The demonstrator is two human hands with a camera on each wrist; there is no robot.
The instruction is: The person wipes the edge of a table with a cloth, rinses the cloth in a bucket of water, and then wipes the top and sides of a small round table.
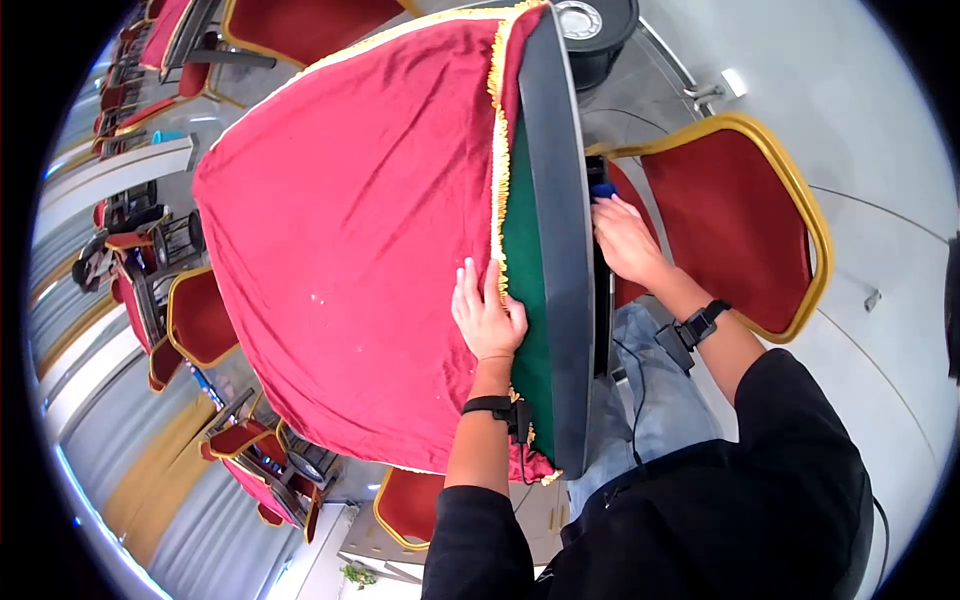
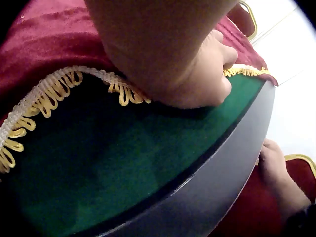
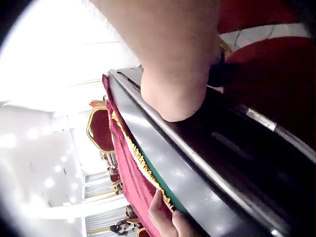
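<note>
A hall-like room, with gold-framed red chairs (image 1: 735, 222) around several cloth-covered tables (image 1: 350, 240).

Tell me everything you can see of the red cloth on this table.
The red cloth looks like soft velvet, with wrinkles and a few small pale specks. A pale braid with yellow looped fringe trims its near edge. It covers most of the table, but along this side it stops short of the grey rim, leaving a strip of green surface showing. The left hand rests on it beside the fringe, fingers extended.
</note>
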